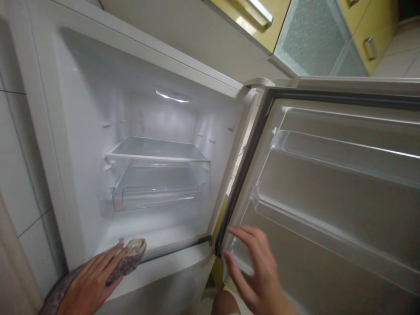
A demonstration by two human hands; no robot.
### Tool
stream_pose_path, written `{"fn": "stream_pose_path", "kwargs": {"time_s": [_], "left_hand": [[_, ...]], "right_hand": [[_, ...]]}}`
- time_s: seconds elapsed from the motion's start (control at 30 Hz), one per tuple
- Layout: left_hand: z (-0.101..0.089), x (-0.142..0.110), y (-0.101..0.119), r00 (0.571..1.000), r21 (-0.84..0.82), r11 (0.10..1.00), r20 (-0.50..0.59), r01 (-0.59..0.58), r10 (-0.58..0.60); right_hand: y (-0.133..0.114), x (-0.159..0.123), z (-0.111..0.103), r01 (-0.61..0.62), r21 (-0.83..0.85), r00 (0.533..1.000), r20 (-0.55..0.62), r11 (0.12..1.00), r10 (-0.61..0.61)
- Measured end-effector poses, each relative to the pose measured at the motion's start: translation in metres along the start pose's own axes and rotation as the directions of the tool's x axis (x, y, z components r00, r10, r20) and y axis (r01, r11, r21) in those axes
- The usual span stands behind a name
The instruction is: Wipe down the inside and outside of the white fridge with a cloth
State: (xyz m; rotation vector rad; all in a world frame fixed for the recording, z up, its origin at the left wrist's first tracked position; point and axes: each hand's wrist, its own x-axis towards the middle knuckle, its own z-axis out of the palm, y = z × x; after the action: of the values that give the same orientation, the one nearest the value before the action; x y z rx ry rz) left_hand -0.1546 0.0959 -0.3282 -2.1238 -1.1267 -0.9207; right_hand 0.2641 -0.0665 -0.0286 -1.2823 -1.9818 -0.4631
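Observation:
My left hand (pixel 95 275) lies over a grey-brown patterned cloth (pixel 129 258) at the front lower edge of the fridge (pixel 177 258). The cloth shows beyond the fingertips, between thumb and fingers, and along the wrist; the fingers press it against the edge. To the right, my right hand (pixel 254 267) is open, thumb and fingers apart, with nothing in it. It hovers in front of the lower inner corner of the open fridge door (pixel 308 214), close to the dark door seal (pixel 244 175). Whether it touches the door, I cannot tell.
Inside the fridge are a glass shelf (pixel 160 148) and a clear sliding tray (pixel 157 197). Clear racks (pixel 334 148) line the door, which stands open to the right. Yellow cabinets (pixel 252 22) are behind it. A tiled wall (pixel 22 162) borders the left. A knee (pixel 225 302) shows below.

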Motion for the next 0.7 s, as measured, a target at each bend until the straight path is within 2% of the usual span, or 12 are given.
{"fn": "stream_pose_path", "kwargs": {"time_s": [0.07,0.1,0.17,0.2,0.27,0.33,0.37,0.47,0.63,0.7], "left_hand": [[-0.002,0.001,0.001,1.0,0.017,1.0,-0.003,-0.006,0.007],[-0.003,0.002,0.001,1.0,0.025,1.0,-0.002,-0.012,0.012],[-0.006,0.004,0.004,1.0,0.04,0.999,0.001,-0.014,0.014],[-0.007,0.005,0.005,1.0,0.047,0.999,-0.002,-0.011,0.012],[-0.009,0.005,0.007,1.0,0.056,0.998,-0.011,0.0,0.001],[-0.009,0.004,0.008,1.0,0.056,0.998,-0.01,0.015,-0.014],[-0.009,0.004,0.009,1.0,0.053,0.998,-0.007,0.019,-0.019],[-0.007,0.002,0.009,1.0,0.043,0.999,0.001,0.03,-0.03],[-0.003,-0.004,0.006,0.997,0.037,0.998,0.054,0.053,-0.055],[-0.007,-0.003,0.009,0.99,0.043,0.994,0.092,0.101,-0.104]], "right_hand": [[-0.006,0.058,0.049,0.1,0.028,0.984,0.149,0.995,-0.103],[-0.01,0.088,0.076,0.115,0.009,0.971,0.211,0.993,-0.114],[-0.016,0.144,0.127,0.094,-0.062,0.957,0.281,0.994,-0.073],[-0.019,0.166,0.149,0.097,-0.087,0.934,0.352,0.991,-0.06],[-0.022,0.194,0.184,0.101,-0.134,0.852,0.523,0.986,-0.016],[-0.024,0.203,0.204,0.103,-0.16,0.785,0.619,0.982,0.018],[-0.024,0.201,0.208,0.1,-0.166,0.779,0.627,0.981,0.026],[-0.026,0.185,0.205,0.099,-0.159,0.806,0.592,0.982,0.015],[-0.044,0.142,0.173,0.08,-0.131,0.833,0.553,0.988,0.006],[-0.054,0.116,0.159,0.098,-0.12,0.848,0.53,0.988,-0.02]]}}
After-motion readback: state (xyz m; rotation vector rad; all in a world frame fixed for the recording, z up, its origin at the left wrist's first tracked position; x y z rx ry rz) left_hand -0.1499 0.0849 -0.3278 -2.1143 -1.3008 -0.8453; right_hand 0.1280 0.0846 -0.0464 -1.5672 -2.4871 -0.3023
